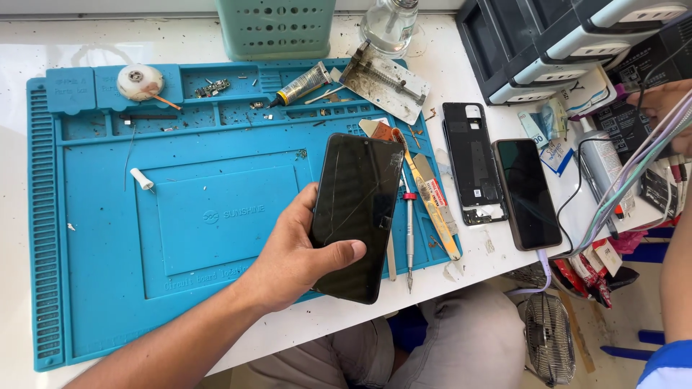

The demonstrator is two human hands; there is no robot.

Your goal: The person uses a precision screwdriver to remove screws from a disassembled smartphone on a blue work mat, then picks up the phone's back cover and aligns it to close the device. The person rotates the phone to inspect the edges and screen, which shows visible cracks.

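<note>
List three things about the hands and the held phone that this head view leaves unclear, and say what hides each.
1. Right hand: cut off by the frame's right edge and crossed by cables; its grip is unreadable.
2. Cracked phone: its back faces away.
3. Left hand: its fingers are behind the phone.

Blue repair mat point(108, 238) on a white worktop point(108, 43); glue tube point(301, 84), metal clamp plate point(386, 81), screwdriver point(409, 230), open phone back point(471, 162), second dark phone point(528, 193), green perforated basket point(275, 27), glass bottle point(389, 25).
</note>
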